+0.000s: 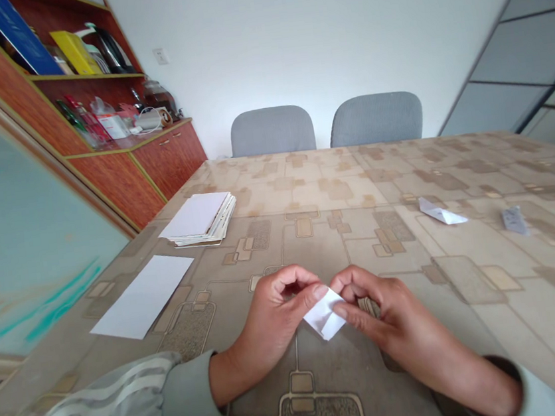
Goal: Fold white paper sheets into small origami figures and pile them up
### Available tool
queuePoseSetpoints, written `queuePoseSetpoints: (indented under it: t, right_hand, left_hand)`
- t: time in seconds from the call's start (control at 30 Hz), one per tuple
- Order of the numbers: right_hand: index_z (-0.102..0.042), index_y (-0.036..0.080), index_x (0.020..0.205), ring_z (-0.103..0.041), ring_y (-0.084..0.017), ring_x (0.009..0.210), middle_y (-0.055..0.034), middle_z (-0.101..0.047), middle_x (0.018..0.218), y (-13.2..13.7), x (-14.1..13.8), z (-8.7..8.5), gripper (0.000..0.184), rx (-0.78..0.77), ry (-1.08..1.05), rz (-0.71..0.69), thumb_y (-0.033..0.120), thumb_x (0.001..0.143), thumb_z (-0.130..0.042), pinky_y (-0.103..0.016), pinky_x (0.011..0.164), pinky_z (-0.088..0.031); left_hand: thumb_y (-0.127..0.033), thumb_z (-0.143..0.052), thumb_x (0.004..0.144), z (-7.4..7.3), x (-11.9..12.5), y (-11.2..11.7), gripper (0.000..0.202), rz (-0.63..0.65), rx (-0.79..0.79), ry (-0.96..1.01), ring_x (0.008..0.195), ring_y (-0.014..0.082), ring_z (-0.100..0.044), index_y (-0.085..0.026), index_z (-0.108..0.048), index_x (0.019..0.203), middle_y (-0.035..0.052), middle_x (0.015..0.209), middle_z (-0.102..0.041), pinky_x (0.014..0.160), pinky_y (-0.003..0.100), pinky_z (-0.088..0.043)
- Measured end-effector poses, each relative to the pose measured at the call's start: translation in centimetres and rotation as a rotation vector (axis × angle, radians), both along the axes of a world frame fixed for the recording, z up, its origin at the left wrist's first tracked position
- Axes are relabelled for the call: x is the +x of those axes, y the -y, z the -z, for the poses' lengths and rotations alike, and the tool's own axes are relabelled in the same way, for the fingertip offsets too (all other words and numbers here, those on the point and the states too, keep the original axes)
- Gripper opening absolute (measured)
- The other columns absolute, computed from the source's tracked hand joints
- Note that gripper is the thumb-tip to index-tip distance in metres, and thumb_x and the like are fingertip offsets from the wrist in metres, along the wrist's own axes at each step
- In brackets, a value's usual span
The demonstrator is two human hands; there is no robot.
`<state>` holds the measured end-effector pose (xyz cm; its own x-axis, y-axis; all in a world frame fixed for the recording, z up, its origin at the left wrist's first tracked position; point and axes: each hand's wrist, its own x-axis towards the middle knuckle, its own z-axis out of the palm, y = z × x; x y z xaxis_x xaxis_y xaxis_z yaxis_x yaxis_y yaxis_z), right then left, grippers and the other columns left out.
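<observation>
A small piece of folded white paper (322, 314) is held just above the table, tilted, with a crease and a flap showing on its face. My left hand (284, 301) pinches its upper left edge between thumb and fingers. On the other side, my right hand (368, 301) grips the right edge, its thumb lying on the paper's face. The fingertips behind the paper are partly hidden. To the left lies a flat white sheet of paper (143, 297). Beyond that sheet sits a stack of paper (198, 217) with uneven edges.
On the right of the patterned table (312, 244) lie a folded white paper piece (442, 212) and a small greyish folded piece (514, 221). Two grey chairs (272, 130) stand at the far edge. A wooden cabinet (118, 176) with shelved items is at the left.
</observation>
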<state>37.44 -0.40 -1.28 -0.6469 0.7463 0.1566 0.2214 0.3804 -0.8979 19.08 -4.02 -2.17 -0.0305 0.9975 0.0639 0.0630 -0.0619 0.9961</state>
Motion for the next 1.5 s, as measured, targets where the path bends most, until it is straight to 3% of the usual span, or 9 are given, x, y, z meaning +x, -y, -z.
queuePoseSetpoints:
  t: [0.13, 0.23, 0.43, 0.6, 0.8, 0.93, 1.13, 1.3, 1.5]
  right_hand:
    - [-0.058, 0.023, 0.092, -0.053, -0.009, 0.062, 0.0065, -0.059, 0.068, -0.3, 0.1, 0.5, 0.002, 0.005, -0.105, 0.075, 0.022, 0.091, -0.060, -0.022, 0.061, -0.038]
    - [-0.058, 0.023, 0.094, -0.053, -0.010, 0.065, 0.0058, -0.059, 0.070, -0.6, 0.2, 1.0, 0.005, -0.024, -0.155, 0.124, 0.025, 0.091, -0.061, -0.023, 0.063, -0.039]
    - [-0.054, 0.023, 0.096, -0.051, -0.010, 0.061, 0.0060, -0.057, 0.066, -1.0, 0.0, 1.8, 0.011, -0.192, -0.275, 0.112, 0.031, 0.091, -0.060, -0.023, 0.057, -0.037]
    - [-0.056, 0.022, 0.097, -0.049, -0.010, 0.060, 0.0060, -0.057, 0.065, -1.2, 0.2, 1.8, 0.013, -0.158, -0.230, 0.130, 0.031, 0.090, -0.062, -0.023, 0.057, -0.036]
    - [-0.057, 0.022, 0.098, -0.050, -0.010, 0.057, 0.0062, -0.059, 0.063, -1.3, 0.3, 1.9, 0.014, -0.158, -0.209, 0.141, 0.031, 0.089, -0.063, -0.023, 0.053, -0.035]
    - [-0.061, 0.020, 0.093, -0.056, -0.012, 0.063, 0.0026, -0.064, 0.069, -1.3, 0.4, 1.6, 0.012, -0.139, -0.177, 0.117, 0.032, 0.090, -0.062, -0.024, 0.060, -0.039]
    - [-0.062, 0.020, 0.095, -0.053, -0.011, 0.061, 0.0032, -0.060, 0.066, -1.4, 0.4, 1.5, 0.014, -0.144, -0.175, 0.081, 0.032, 0.091, -0.061, -0.024, 0.057, -0.038]
    - [-0.057, 0.020, 0.098, -0.055, -0.013, 0.065, 0.0019, -0.060, 0.070, -1.5, 0.4, 1.9, 0.015, -0.168, -0.183, 0.078, 0.034, 0.092, -0.057, -0.025, 0.060, -0.041]
    - [-0.047, 0.022, 0.115, -0.062, -0.016, 0.076, -0.0009, -0.066, 0.083, -0.9, -0.2, 2.4, 0.036, -0.316, -0.243, 0.012, 0.041, 0.088, -0.062, -0.028, 0.067, -0.046]
  left_hand:
    - [-0.040, -0.064, 0.085, 0.1, 0.1, 0.0, 0.028, 0.103, -0.049, 0.103, 0.077, 0.0133, -0.055, -0.016, -0.061, 0.098, 0.0007, 0.084, -0.061, 0.068, 0.023, -0.043]
    - [-0.033, -0.076, 0.074, 0.7, 0.4, -0.1, 0.030, 0.161, -0.137, 0.185, 0.073, 0.0121, -0.055, -0.015, -0.059, 0.091, -0.0008, 0.080, -0.059, 0.066, 0.022, -0.042]
    - [-0.025, -0.078, 0.070, 1.0, 0.3, -0.3, 0.026, 0.084, -0.141, 0.120, 0.065, 0.0095, -0.051, -0.014, -0.059, 0.084, -0.0026, 0.073, -0.058, 0.061, 0.020, -0.039]
    - [-0.027, -0.076, 0.072, 0.6, 0.3, -0.2, 0.025, 0.112, -0.152, 0.178, 0.068, 0.0106, -0.056, -0.014, -0.062, 0.089, -0.0007, 0.078, -0.062, 0.063, 0.021, -0.042]
    - [-0.032, -0.075, 0.074, 0.3, 0.1, -0.3, 0.025, 0.025, -0.139, 0.118, 0.056, 0.0087, -0.052, -0.013, -0.062, 0.068, -0.0022, 0.061, -0.059, 0.054, 0.019, -0.038]
    - [-0.036, -0.072, 0.078, 0.1, -0.1, -0.4, 0.026, 0.061, -0.137, 0.097, 0.056, 0.0094, -0.053, -0.013, -0.064, 0.071, -0.0010, 0.060, -0.061, 0.055, 0.020, -0.040]
    - [-0.038, -0.067, 0.082, 0.4, -0.3, -0.5, 0.028, -0.007, -0.120, 0.032, 0.050, 0.0089, -0.052, -0.013, -0.065, 0.070, -0.0015, 0.055, -0.059, 0.050, 0.019, -0.039]
    - [-0.035, -0.068, 0.083, 0.6, -0.2, -0.5, 0.023, 0.040, -0.129, 0.101, 0.053, 0.0088, -0.054, -0.012, -0.065, 0.086, -0.0012, 0.063, -0.062, 0.050, 0.018, -0.042]
    - [-0.031, -0.072, 0.079, 0.9, 0.1, -0.4, 0.024, 0.048, -0.073, 0.149, 0.055, 0.0087, -0.054, -0.014, -0.055, 0.081, -0.0020, 0.065, -0.060, 0.049, 0.018, -0.043]
